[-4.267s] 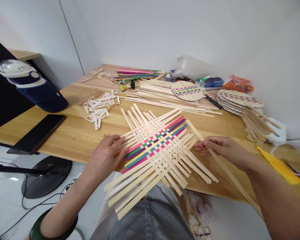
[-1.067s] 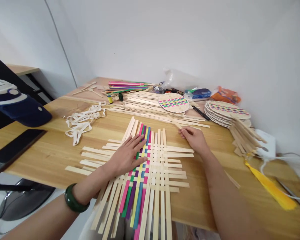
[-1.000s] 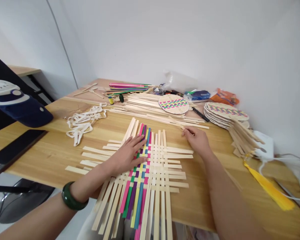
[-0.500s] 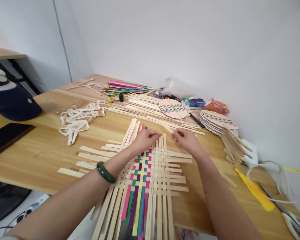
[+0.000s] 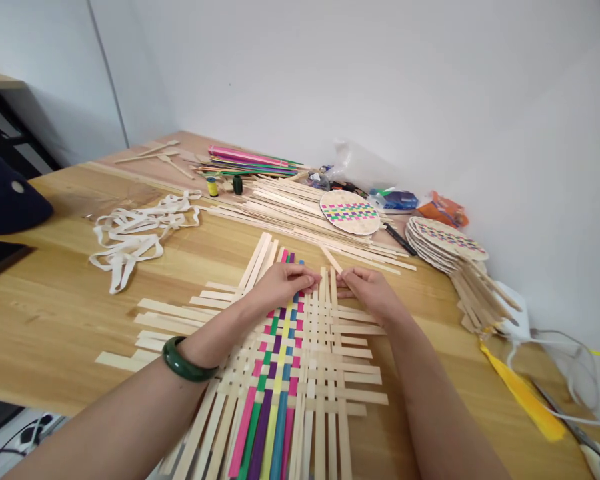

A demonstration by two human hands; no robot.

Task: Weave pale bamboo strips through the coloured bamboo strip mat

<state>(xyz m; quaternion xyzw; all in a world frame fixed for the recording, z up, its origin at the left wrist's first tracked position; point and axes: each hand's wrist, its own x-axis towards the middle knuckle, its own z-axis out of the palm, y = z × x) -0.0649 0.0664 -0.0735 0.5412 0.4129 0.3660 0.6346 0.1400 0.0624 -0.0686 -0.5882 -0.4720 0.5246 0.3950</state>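
Observation:
A woven mat of pale strips (image 5: 325,373) with pink, green, purple, yellow and blue strips down its middle lies at the table's front edge. My left hand (image 5: 291,283) is over the far part of the weave, its fingers pinched at the upper ends of the strips; what they hold is too small to name. At the far right corner of the weave, my right hand (image 5: 363,287) has thumb and fingers closed on a pale strip (image 5: 331,259) that points away to the upper left. A green bangle (image 5: 183,363) circles the left wrist.
White ribbon (image 5: 130,233) lies in a tangle at the left. Pale strips (image 5: 285,213), a round woven piece (image 5: 350,212) and coloured strips (image 5: 250,160) lie at the back. At the right are stacked woven fans (image 5: 445,243), a yellow tassel (image 5: 523,393) and scissors (image 5: 570,420).
The view has shifted slightly. My right hand has moved nearer the weave and my left hand, and the pale strip in its fingers now shows more clearly.

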